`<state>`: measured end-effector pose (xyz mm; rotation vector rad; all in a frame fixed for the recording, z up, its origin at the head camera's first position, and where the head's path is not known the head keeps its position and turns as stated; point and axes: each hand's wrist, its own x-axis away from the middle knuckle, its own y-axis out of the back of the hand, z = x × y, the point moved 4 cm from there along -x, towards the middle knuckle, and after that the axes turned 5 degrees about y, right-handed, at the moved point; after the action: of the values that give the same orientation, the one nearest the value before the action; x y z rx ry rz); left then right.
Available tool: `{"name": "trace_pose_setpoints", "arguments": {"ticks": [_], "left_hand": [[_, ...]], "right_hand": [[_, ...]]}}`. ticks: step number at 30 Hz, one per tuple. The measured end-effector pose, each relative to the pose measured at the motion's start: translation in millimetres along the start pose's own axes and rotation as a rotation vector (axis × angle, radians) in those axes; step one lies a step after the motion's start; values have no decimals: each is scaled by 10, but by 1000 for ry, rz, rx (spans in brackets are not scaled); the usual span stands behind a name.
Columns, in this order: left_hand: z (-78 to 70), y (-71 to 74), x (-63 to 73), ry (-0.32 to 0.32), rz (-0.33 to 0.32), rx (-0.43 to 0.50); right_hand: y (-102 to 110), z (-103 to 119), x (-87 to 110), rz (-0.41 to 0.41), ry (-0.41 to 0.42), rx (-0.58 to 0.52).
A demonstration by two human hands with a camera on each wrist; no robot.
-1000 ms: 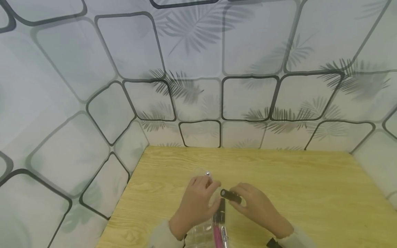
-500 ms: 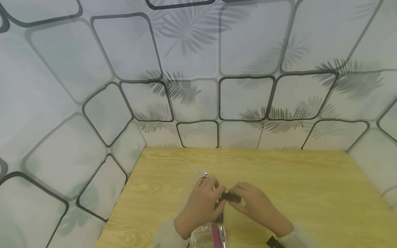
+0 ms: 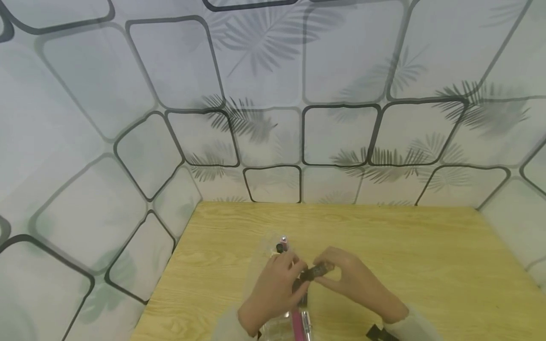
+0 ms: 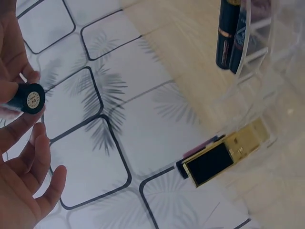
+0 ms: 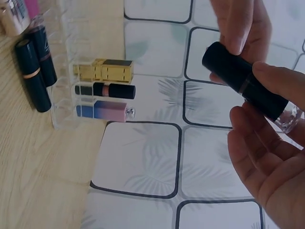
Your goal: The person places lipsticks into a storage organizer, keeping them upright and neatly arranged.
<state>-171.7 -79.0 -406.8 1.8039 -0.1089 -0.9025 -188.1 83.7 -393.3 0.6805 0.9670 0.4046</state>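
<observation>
A black lipstick tube (image 3: pixel 315 272) is held between both hands above the table. My left hand (image 3: pixel 273 286) pinches its left end with thumb and fingertips. Its other end is gripped by my right hand (image 3: pixel 356 286); a clear tip of the lipstick tube (image 5: pixel 243 78) shows by the right palm in the right wrist view. A round pale sticker marks the end of the lipstick tube (image 4: pixel 32 98) in the left wrist view. Below the left hand is a clear plastic organizer (image 5: pixel 62 102), partly hidden by that hand in the head view.
The organizer holds a gold lipstick (image 5: pixel 105 70), a slim black tube (image 5: pixel 116 90) and a blue-pink tube (image 5: pixel 107 110). Two black tubes (image 5: pixel 33 78) show along its other side. A pink tube (image 3: pixel 297 324) and a silver one (image 3: pixel 306 324) lie nearer me. Patterned walls enclose the wooden table (image 3: pixel 405 246).
The left hand has come to the lipstick tube's left end and pinches it. The right hand still holds it; the tube has tilted, and its clear end now shows.
</observation>
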Motion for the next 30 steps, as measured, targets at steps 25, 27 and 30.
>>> {"name": "trace_pose_setpoints", "arguments": {"ticks": [25, 27, 30], "left_hand": [[241, -38, 191, 41, -27, -155], [336, -26, 222, 48, -50, -205], [493, -32, 274, 80, -70, -269]], "right_hand": [[-50, 17, -62, -96, -35, -184], [-69, 2, -58, -102, -32, -184], [-101, -16, -56, -106, -41, -186]]}}
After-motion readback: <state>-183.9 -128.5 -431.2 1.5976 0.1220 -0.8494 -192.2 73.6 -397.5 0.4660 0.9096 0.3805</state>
